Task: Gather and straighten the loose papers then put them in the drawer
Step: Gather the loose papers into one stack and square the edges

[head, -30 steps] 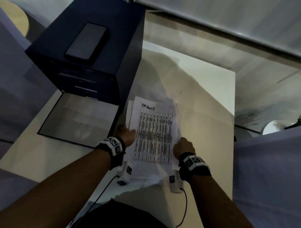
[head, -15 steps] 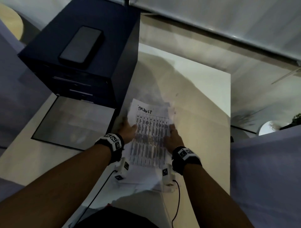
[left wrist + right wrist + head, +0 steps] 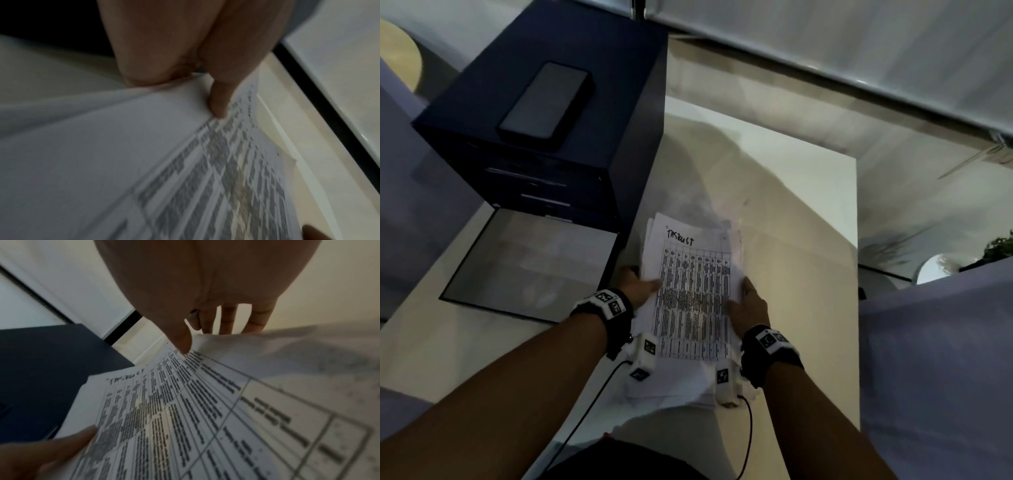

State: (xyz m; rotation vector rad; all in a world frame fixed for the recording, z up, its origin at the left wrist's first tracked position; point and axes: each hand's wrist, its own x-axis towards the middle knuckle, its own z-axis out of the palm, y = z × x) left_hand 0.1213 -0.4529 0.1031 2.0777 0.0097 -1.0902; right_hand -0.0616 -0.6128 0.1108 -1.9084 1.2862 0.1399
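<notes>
Papers [image 3: 693, 294] were pinched at both long edges by left hand [image 3: 637, 286] and right hand [image 3: 750, 305], fingers clamping the stack near the counter's [image 3: 808, 240] front edge; squaring needed even squeeze before the drawer [image 3: 530, 263].

The head camera looks steeply down from above the person's forearms over the white table [image 3: 808, 212] and the dark cabinet [image 3: 571, 113] at its left. Each wrist camera sits low and very close, facing along its own palm across the papers [image 3: 691, 294]. All three views share that printed top sheet; the right wrist view also catches the cabinet's side.
</notes>
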